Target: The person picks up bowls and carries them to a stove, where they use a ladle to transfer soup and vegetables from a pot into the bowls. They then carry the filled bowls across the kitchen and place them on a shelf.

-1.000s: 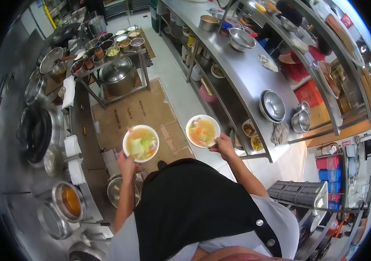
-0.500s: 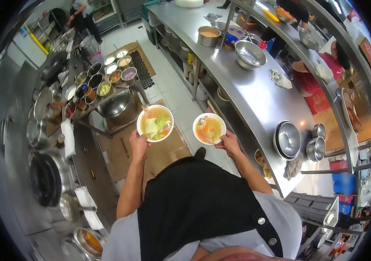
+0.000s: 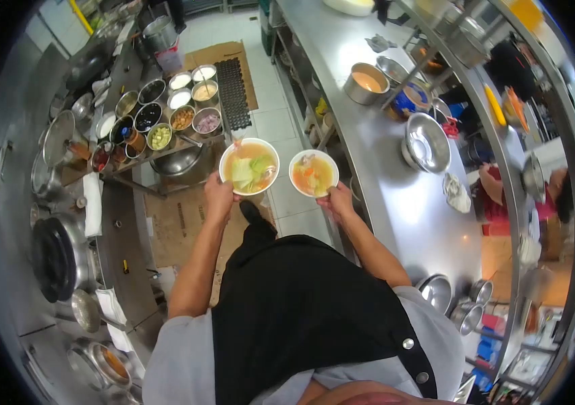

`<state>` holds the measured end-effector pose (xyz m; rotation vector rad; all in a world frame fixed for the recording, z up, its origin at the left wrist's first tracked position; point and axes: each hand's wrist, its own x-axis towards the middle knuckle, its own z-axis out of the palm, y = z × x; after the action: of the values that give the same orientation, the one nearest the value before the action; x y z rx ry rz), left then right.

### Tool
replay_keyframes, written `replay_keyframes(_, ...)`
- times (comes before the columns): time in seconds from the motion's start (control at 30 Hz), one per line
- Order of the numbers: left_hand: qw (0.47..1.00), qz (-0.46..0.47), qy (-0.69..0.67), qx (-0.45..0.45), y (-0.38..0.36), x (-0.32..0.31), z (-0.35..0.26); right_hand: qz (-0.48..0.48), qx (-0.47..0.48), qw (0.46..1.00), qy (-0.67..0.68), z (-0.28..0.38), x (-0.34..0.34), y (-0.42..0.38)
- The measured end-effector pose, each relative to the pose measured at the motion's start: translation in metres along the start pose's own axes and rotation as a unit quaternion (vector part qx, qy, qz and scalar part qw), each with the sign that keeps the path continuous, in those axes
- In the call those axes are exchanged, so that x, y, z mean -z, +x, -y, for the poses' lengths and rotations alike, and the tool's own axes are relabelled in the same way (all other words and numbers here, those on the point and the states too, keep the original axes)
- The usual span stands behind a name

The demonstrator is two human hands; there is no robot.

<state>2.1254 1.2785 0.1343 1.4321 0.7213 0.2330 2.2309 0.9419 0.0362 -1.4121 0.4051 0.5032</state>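
My left hand [image 3: 219, 196] grips a white bowl of soup [image 3: 250, 167] by its near left rim. Pale green cabbage leaves lie in its orange-yellow broth, and a pinkish piece pokes over the far rim. In my right hand [image 3: 339, 200] is a smaller white bowl of soup [image 3: 314, 173], held at its near right edge. Orange bits and paler pieces show in that broth. Both bowls are roughly level in front of my body, side by side with a narrow gap between. The fingers beneath the bowls are mostly hidden.
To the right runs a long steel counter [image 3: 395, 202] with a steel mixing bowl [image 3: 428, 143], a pot of orange liquid [image 3: 366, 84] and a crumpled cloth [image 3: 457, 192]. Ahead left, a stand holds several ingredient tins [image 3: 206, 121]. A black perforated mat [image 3: 233, 91] and cardboard [image 3: 179, 223] cover the floor.
The counter and ingredient stand have shifted in view as I walk forward, and a shoe now shows ahead. Both bowls remain in my hands, a little higher in view.
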Motion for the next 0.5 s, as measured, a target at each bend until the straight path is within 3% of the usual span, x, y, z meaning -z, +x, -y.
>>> replay_keyframes(0.37,1.0,0.002,-0.008,0.017,0.193,-0.051,-0.034,0.0,-0.019,1.0,0.013,0.08,-0.11,0.256)
replay_keyframes(0.4,1.0,-0.016,-0.017,-0.017,0.207,-0.058,-0.044,-0.002,-0.023,1.0,0.017,0.089,-0.122,0.279)
replay_keyframes(0.5,0.998,0.013,0.033,0.042,0.254,-0.066,-0.078,-0.027,-0.013,0.998,0.056,0.107,-0.152,0.355)
